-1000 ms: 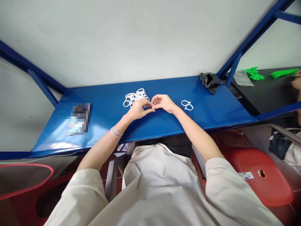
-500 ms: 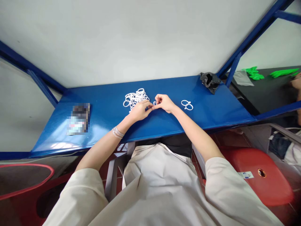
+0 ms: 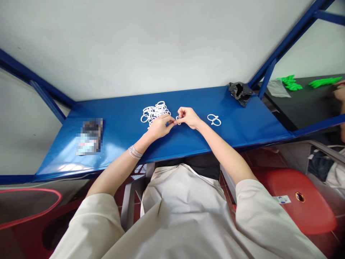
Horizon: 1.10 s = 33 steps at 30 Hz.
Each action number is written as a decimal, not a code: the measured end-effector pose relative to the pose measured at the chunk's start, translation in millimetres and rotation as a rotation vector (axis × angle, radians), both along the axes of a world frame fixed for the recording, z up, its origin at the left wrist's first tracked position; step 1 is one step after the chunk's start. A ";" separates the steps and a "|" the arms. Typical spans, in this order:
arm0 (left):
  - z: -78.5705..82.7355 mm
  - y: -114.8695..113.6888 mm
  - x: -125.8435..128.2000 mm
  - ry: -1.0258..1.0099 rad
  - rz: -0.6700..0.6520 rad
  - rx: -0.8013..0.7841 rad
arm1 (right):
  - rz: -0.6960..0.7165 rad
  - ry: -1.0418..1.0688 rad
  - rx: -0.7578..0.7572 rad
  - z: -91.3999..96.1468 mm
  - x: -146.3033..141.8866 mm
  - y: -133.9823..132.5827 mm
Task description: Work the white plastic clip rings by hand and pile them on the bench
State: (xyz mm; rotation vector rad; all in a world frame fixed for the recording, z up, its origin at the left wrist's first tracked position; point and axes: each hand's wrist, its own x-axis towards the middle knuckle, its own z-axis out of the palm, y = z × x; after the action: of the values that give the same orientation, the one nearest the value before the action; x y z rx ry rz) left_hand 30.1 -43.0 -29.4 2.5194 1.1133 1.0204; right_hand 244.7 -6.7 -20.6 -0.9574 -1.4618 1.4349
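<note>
My left hand (image 3: 160, 126) and my right hand (image 3: 189, 117) meet over the middle of the blue table (image 3: 121, 144), fingers pinched together on a small white plastic ring (image 3: 177, 119) between them. A pile of several white rings (image 3: 155, 110) lies just behind my left hand. To the right of my right hand rest two joined white rings (image 3: 214, 119) flat on the table. A silver bracelet sits on my left wrist.
A crumpled black bag (image 3: 239, 92) lies at the back right of the table. A blurred flat object (image 3: 90, 136) rests at the left. Green plastic pieces (image 3: 291, 83) lie on a dark neighbouring table, where another person's hand (image 3: 339, 92) shows. Red chairs (image 3: 299, 201) stand beside me.
Both hands closed in a little around the small white ring and lifted it slightly; the piles on the table stayed where they were.
</note>
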 end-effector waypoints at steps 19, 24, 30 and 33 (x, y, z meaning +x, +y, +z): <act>5.8 -5.0 -0.1 -0.033 -0.035 -0.012 | 0.071 0.069 -0.094 2.4 -0.4 -2.3; 6.5 -6.0 0.1 -0.035 -0.034 -0.017 | 0.090 0.057 -0.072 1.9 0.5 -2.1; 9.2 -7.8 1.6 -0.035 -0.022 -0.002 | 0.107 0.005 0.016 5.9 1.8 -3.9; 9.9 -9.0 2.4 -0.025 -0.021 0.000 | 0.136 0.000 0.002 7.7 3.2 -4.7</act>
State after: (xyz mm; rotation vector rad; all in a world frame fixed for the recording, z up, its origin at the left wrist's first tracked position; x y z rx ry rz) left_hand 32.4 -51.9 -19.5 2.5061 1.0776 1.0428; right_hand 247.9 -11.4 -12.9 -0.8711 -1.5531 1.5299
